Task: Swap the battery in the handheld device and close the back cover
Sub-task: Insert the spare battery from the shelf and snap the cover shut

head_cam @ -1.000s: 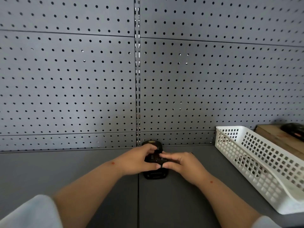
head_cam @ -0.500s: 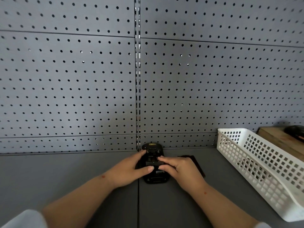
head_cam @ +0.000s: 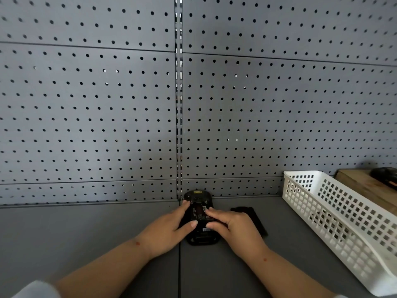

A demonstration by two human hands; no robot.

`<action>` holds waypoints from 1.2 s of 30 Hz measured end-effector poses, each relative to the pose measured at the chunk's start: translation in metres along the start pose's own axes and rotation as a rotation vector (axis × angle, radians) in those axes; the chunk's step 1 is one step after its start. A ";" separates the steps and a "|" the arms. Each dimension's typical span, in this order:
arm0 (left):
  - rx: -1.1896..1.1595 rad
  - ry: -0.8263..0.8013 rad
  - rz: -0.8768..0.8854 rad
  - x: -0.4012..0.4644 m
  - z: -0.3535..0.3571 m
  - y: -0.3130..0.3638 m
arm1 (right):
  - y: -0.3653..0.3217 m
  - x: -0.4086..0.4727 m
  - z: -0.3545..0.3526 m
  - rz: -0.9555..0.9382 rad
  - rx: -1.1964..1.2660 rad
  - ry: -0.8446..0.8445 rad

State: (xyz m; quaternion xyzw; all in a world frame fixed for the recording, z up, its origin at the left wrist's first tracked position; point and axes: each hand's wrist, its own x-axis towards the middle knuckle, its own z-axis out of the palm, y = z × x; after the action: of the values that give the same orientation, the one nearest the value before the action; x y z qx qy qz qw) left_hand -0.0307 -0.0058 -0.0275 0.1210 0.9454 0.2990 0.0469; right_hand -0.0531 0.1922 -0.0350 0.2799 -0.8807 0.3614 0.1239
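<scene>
The black handheld device [head_cam: 200, 238] lies back-up on the grey table, its top end against the pegboard. Its back compartment is uncovered and shows a battery [head_cam: 199, 212] with a printed label. My left hand [head_cam: 169, 230] rests against the device's left side, with the index finger along the edge and the thumb laid across the lower part. The straight fingers of my right hand [head_cam: 232, 229] press on the battery from the right. A flat black back cover [head_cam: 254, 219] lies on the table just right of my right hand, partly hidden by it.
A white perforated plastic basket [head_cam: 335, 214] stands at the right, angled towards me. Behind it is a wooden box [head_cam: 361, 183] with a dark object [head_cam: 385, 175] on top. The grey pegboard wall [head_cam: 129, 115] rises directly behind the device.
My right hand has shifted so that the black cover beside it now shows. Both hands have flattened onto the device, and the battery's label has come into view between them.
</scene>
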 end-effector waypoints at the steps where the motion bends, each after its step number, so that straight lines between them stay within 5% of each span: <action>1: 0.004 -0.001 0.003 0.000 0.000 0.000 | 0.000 0.000 0.000 0.004 0.006 -0.007; 11: -0.021 0.031 0.033 0.001 0.000 0.000 | 0.005 0.000 -0.001 0.051 0.103 -0.077; 22: -0.161 0.065 0.132 0.003 0.004 -0.005 | -0.003 -0.003 -0.002 0.003 -0.062 -0.162; 36: -0.064 0.074 0.181 0.006 0.006 -0.012 | -0.011 0.003 -0.026 0.000 -0.096 -0.308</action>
State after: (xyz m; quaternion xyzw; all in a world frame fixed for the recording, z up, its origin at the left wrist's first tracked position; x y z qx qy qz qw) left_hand -0.0380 -0.0101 -0.0396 0.1931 0.9216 0.3364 -0.0111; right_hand -0.0488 0.2025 -0.0093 0.3258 -0.9055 0.2717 0.0004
